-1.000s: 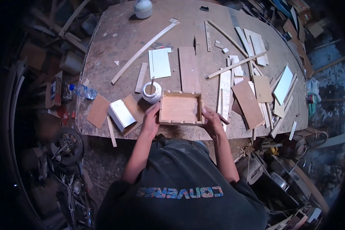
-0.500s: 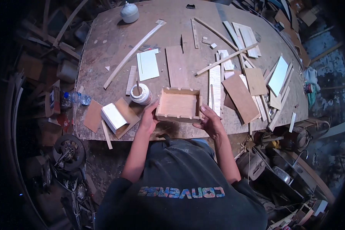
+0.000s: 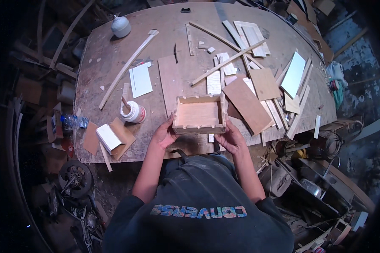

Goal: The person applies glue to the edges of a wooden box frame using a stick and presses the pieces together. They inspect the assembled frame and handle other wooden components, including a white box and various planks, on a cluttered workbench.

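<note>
A small open-topped wooden box [image 3: 199, 127] with notched upper edges is held up between my two hands, its plain inside facing me. My left hand [image 3: 165, 134] grips its left end. At the right end my right hand [image 3: 231, 137] holds it, thumb along the side wall. Both sets of fingertips are partly hidden behind and under the box. To the left stands an open white tub [image 3: 133, 112] with a stick or brush handle [image 3: 125, 102] leaning in it. A white block-like piece [image 3: 109, 138] lies on brown board pieces nearer the table's left front.
The worktable [image 3: 114, 50] carries a white sheet [image 3: 140, 81], a reddish board [image 3: 168, 80] and a long strip [image 3: 128, 69]. Boards and sticks [image 3: 248, 105] pile up on the right. A rounded white container [image 3: 120, 27] stands far left; a plastic bottle [image 3: 74, 121] lies at the left edge.
Relative to the table, my hands and the box have shifted right, as the view has turned. The tub and boards now appear farther left. Both hands still hold the box.
</note>
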